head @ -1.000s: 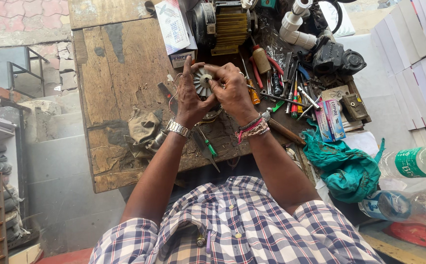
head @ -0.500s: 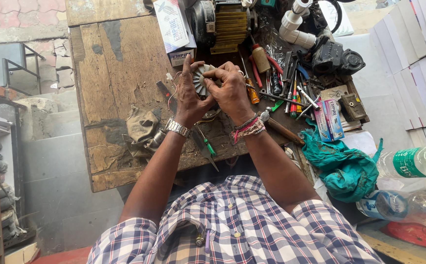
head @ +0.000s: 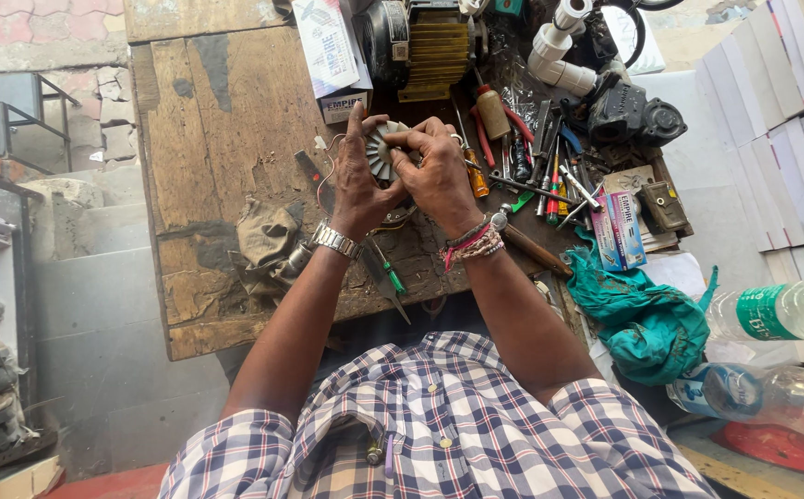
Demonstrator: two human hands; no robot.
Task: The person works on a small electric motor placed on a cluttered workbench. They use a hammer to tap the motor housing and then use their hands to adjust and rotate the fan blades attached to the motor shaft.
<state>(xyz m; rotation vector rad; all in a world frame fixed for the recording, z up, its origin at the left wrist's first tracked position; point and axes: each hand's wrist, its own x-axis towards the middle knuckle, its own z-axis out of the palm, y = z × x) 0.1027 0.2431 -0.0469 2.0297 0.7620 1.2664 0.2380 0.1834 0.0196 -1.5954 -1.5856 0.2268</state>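
From the head view, the left hand (head: 356, 189) and right hand (head: 439, 176) both have their grip clamped on a small grey finned wheel (head: 381, 151), held just above the worn wooden surface (head: 217, 139), near scattered screwdrivers (head: 550, 180) and a teal cloth (head: 646, 319).

A small repair workshop, open to the street. A scarred, stained wooden worktop (head: 226, 139) carries a dismantled electric motor with copper windings (head: 425, 42), a heap of screwdrivers, pliers and spanners (head: 531, 166), a hammer (head: 526, 242), white pipe fittings (head: 559, 46) and an oily rag (head: 268, 236). Brick paving (head: 42, 23) and concrete steps (head: 88, 185) lie just beside the worktop.
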